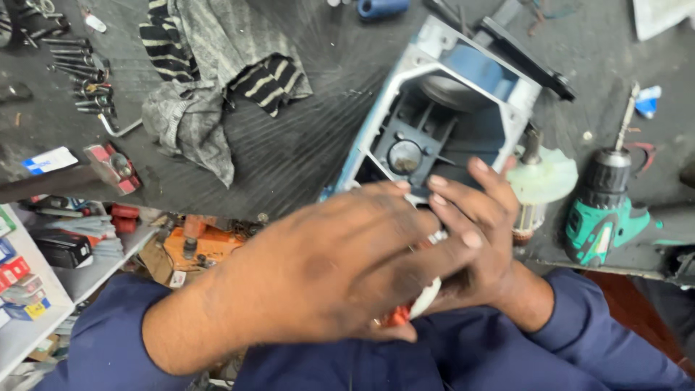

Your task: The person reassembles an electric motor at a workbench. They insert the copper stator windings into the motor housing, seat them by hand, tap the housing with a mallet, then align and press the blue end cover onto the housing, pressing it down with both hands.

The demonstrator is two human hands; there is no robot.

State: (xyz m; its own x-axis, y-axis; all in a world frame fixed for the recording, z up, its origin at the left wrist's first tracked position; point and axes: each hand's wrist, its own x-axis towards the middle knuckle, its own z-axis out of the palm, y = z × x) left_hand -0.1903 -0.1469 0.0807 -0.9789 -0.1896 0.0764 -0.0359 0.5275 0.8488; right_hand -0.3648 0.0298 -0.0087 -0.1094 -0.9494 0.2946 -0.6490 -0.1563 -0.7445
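1. Left hand (326, 264) lies curled over the right hand (481, 239); together they grip a small white-and-red part (416, 304) (mostly hidden) at the near edge. Motion blur suggests a slip risk.
2. Just beyond, the open grey-blue housing (441, 108): a dropped part could fall inside.
3. Right, the armature with white fan (539, 181) and green drill (601, 217) sit near the bench edge; an elbow could knock them off.

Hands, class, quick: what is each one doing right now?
Left hand: laid over the right, covering a white and red part; grip cannot be told.
Right hand: fingers curled around that part.
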